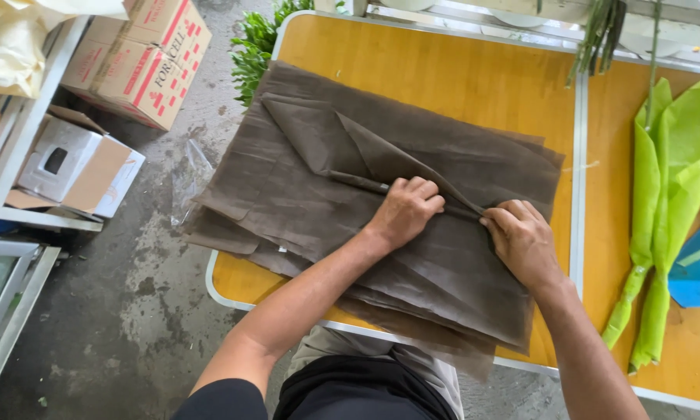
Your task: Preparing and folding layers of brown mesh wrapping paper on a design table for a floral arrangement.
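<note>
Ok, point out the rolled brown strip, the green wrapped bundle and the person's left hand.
rolled brown strip [357, 182], head view, on its bare left stretch.
green wrapped bundle [661, 187], head view, on its wide upper part.
left hand [406, 208], head view, on its back.

Stack of brown wrapping sheets [303, 194] covered most of the wooden table [459, 74]; bare top remained open along its far side. Green wrapping paper [661, 194] and a blue object [699, 268] crowded the right. Cardboard boxes [136, 58] blocked the floor at left.
</note>
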